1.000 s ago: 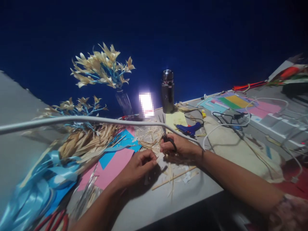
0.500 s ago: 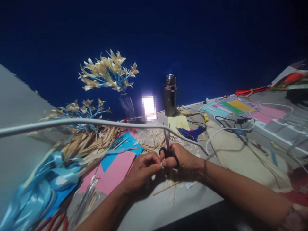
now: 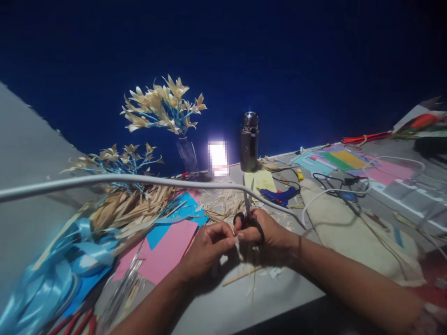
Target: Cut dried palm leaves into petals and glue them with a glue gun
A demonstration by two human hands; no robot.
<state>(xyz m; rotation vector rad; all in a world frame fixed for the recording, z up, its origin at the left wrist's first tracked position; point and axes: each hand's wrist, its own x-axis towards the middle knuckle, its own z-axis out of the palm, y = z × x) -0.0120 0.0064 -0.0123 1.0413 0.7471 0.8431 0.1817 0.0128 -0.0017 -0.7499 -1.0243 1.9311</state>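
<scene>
My right hand is wrapped round a pair of scissors with black handles. Their blades point away from me and stand slightly apart. My left hand is pinched closed, its fingertips meeting my right thumb. A small pale strip hangs down where the fingertips come together; its upper end is hidden. Pale shavings lie scattered on the table beyond and beneath both hands.
A white cable runs across in front of me. Beyond it stand a flask and a vase of pale flowers. A blue glue gun and cloth lie right; pink paper and blue ribbon left.
The view has shifted slightly. The pale strip between the fingertips now hangs lower and shows more of its length. Both hands keep nearly the same pose, and the scissors remain in my right hand.
</scene>
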